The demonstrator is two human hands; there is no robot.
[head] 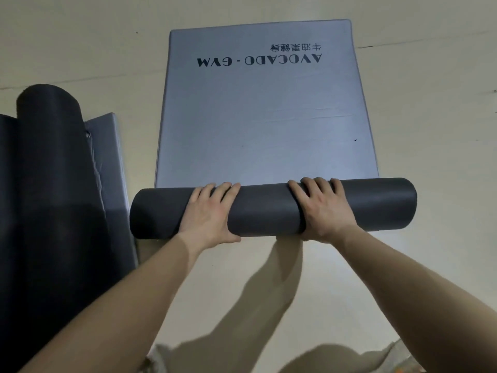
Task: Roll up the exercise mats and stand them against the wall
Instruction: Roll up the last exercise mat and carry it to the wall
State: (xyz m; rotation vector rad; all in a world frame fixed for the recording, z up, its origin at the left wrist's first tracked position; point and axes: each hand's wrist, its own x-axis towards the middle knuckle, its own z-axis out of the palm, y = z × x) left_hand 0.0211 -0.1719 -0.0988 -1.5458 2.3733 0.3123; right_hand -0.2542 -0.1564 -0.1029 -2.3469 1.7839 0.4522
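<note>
Gripping the mat roll (pixel 269 208) with left hand (pixel 208 211) and right hand (pixel 322 208), fingers (pixel 223 188) wrapping over it; possibly skewing or telescoping it by pushing unevenly along the flat stretch (pixel 263 125).

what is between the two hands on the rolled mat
Only a bare stretch of the dark roll lies between the left hand and right hand, in the head view.

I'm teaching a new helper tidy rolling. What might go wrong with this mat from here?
The left hand and right hand grip the roll near its middle, so its ends may loosen or drift crooked. The roll's left end lies close to the neighbouring mat and might snag it.
</note>
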